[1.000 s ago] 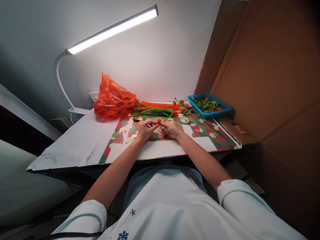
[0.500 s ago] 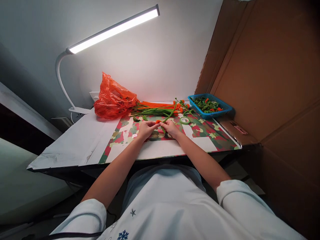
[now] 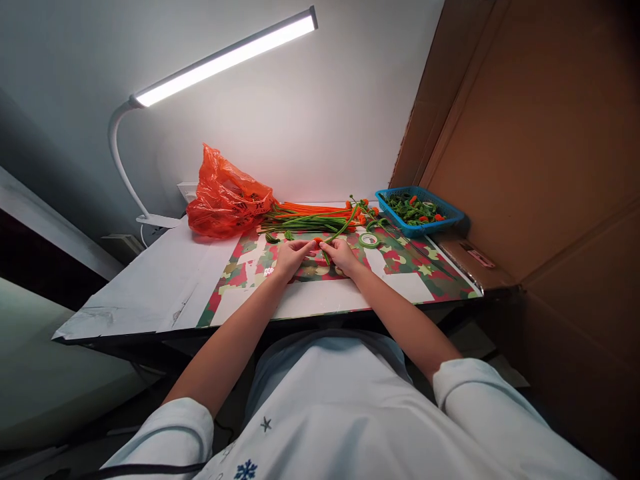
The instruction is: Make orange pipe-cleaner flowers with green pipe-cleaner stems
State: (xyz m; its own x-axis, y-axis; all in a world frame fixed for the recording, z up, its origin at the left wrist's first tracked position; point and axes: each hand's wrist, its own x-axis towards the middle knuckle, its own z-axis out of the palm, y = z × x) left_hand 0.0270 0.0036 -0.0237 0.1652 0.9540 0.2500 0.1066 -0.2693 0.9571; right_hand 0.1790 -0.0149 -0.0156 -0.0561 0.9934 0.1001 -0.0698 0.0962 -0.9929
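Observation:
Between my fingertips is a small orange fuzzy flower head (image 3: 318, 243), partly hidden by the fingers. My left hand (image 3: 294, 257) pinches it from the left. My right hand (image 3: 342, 256) is closed on a green fuzzy stem (image 3: 345, 228), which rises up and to the right from the fingers, with another short green end hanging below. A roll of green tape (image 3: 369, 240) lies just right of my right hand. Behind the hands lies a bundle of orange and green fuzzy stems (image 3: 315, 217), and finished-looking orange blossoms (image 3: 367, 211) rest at its right end.
A red plastic bag (image 3: 225, 200) sits at the back left, over the bundle's end. The blue basket (image 3: 427, 230) at the back right holds green leaves and orange pieces. A lit lamp (image 3: 227, 60) hangs above, and a cardboard panel (image 3: 540, 133) stands at the right.
The orange flower head is turned slightly and more covered by my fingers. The green stem's upper end has shifted a little to the right. Both hands stay in place.

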